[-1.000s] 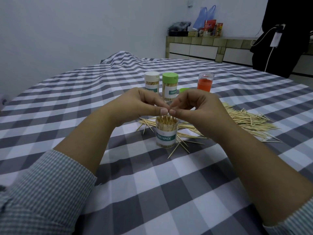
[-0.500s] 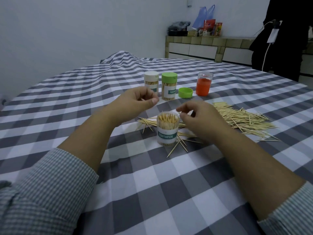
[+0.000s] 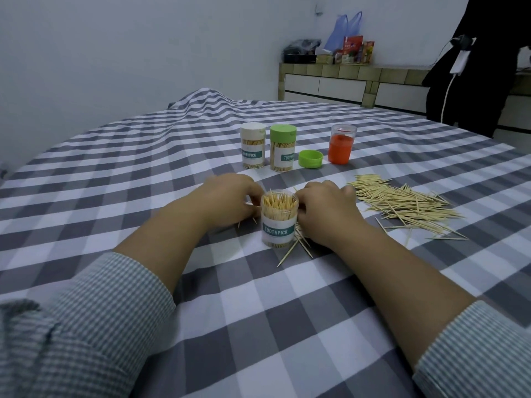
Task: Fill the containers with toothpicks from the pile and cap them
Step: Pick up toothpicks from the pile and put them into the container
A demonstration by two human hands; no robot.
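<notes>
Cloth, clear plastic and bare wood

The checked cloth (image 3: pixel 287 311) over the desk looks matt and woven, lightly creased; the open container (image 3: pixel 278 222) is clear, smooth plastic with a paper label, packed with pale wooden toothpicks — the loose pile (image 3: pixel 408 206) is the same dull wood. The green lid (image 3: pixel 310 158) is smooth plastic — faintly glossy.

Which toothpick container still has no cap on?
The near container between the left hand and right hand: its top is open, toothpick tips showing. The white-capped container and green-capped container behind are closed.
</notes>
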